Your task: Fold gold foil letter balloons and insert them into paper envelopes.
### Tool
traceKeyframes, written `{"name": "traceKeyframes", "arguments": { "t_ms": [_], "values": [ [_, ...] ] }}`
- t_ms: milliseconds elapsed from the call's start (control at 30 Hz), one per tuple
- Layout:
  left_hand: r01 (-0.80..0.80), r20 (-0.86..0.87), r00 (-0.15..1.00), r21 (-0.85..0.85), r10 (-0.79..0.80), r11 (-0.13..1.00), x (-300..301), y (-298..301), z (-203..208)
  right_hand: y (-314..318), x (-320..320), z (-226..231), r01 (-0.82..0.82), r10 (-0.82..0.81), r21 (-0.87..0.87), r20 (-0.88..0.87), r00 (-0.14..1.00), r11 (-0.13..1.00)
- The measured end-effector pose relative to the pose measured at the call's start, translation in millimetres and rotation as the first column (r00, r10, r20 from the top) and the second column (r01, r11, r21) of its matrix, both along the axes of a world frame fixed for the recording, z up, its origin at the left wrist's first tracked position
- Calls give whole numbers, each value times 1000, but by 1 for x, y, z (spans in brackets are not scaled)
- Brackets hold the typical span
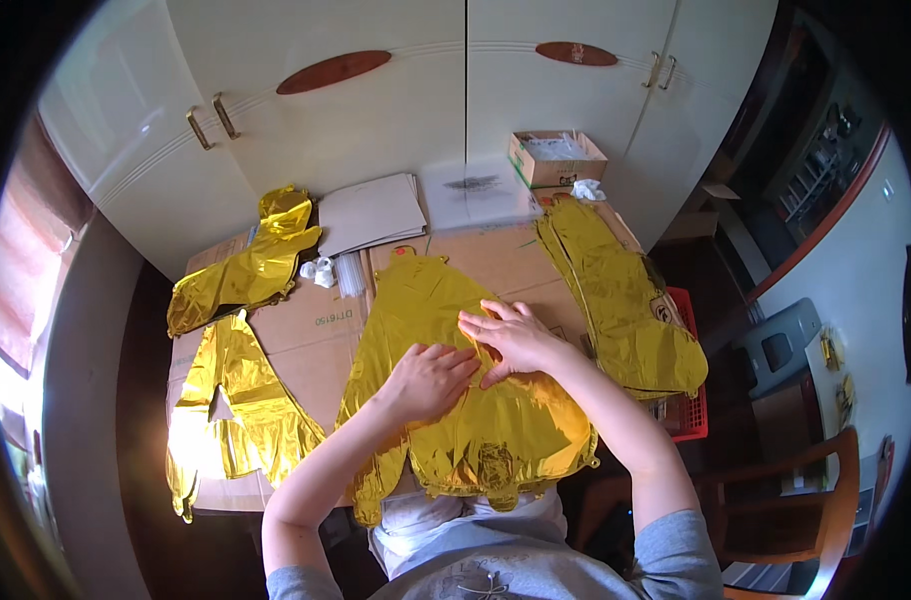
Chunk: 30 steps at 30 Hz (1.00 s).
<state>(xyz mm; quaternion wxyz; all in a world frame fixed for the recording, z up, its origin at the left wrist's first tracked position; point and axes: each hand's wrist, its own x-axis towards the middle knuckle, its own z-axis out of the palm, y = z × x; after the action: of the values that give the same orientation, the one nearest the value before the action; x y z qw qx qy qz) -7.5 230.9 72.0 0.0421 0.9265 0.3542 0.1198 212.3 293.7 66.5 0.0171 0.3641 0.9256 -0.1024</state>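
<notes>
A large flat gold foil balloon [426, 300], uninflated, lies in front of me with its lower edge hanging over the table's near side. My left hand [428, 383] rests on its middle, fingers stretched toward the right and lying on the foil. Just beside it, my right hand [516, 342] is spread on the foil, its thumb apart from its fingers. Small creases show between the two hands. Neither hand visibly grips anything. The foil under both palms is hidden.
Gold foil pieces lie at left, an A-shaped one [238, 365] and another [246, 270] behind it. A stack of foil [616, 300] lies at right over a red basket [691, 420]. Behind are cardboard sheets [371, 215], a small box [558, 160] and crumpled white tissue [319, 271].
</notes>
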Motion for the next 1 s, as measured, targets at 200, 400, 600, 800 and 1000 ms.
{"name": "traceKeyframes", "arguments": {
  "t_ms": [200,400,600,800,1000],
  "values": [
    [-95,-39,995,-37,94,995,6,15,2,-1,0,-4,22,-22,1,-35,999,1000],
    [-77,-68,995,32,79,997,0,17,-19,-7,10,-7,47,-42,50,-105,994,998],
    [-82,-79,993,18,83,996,-4,14,-25,-134,53,21,458,-230,252,-605,762,853],
    [-63,-71,995,15,64,998,-2,16,-26,-257,61,-63,613,-668,-665,-688,-283,426],
    [-50,-66,996,33,52,998,-6,16,-23,-258,43,-46,216,-766,-878,-478,-429,427]
  ]
}}
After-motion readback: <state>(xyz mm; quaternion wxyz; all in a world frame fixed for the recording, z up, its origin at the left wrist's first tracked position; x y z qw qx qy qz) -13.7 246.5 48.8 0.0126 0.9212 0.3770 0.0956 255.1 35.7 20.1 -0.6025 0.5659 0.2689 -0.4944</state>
